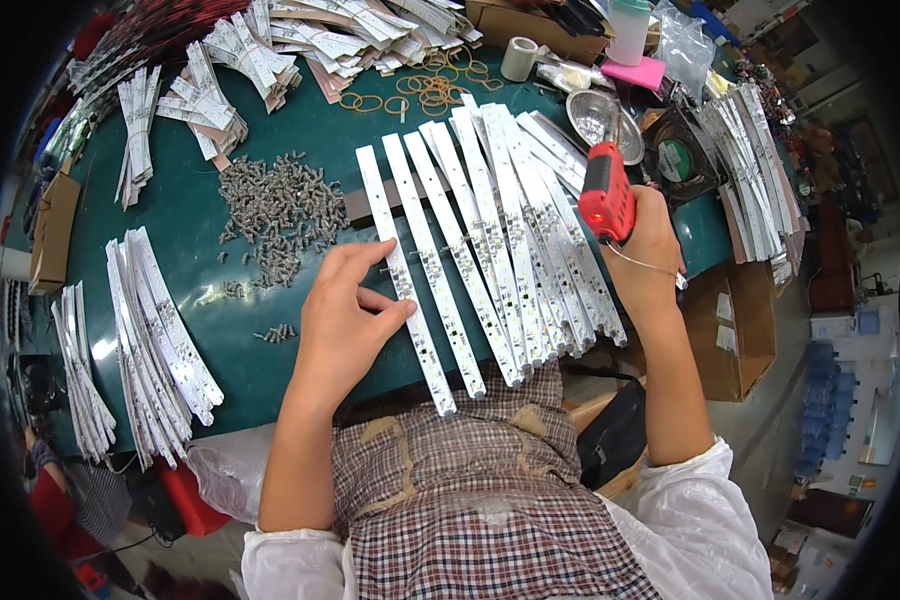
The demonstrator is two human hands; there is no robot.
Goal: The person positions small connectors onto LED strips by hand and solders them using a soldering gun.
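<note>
Several white LED strips (432,270) lie fanned side by side in front of me, their near ends past the table edge. My left hand (345,305) grips the leftmost LED strip (425,345) at its middle, index finger above and thumb below on its surface. A small part with thin leads shows beside the index finger. My right hand (645,245) is wrapped round a red gun-shaped tool (607,195) with a lit red lamp, held over the strips' right side. The tool's tip cannot be made out clearly. A dark bar (380,205) lies under the strips.
Left of the strips is a pile of small grey cylindrical parts (280,205). More strip bundles lie at left (155,350), far left and right (755,170). Rubber bands (438,92), a metal strainer (595,115) and a black fan (677,155) lie beyond. A cardboard box (735,330) stands at right.
</note>
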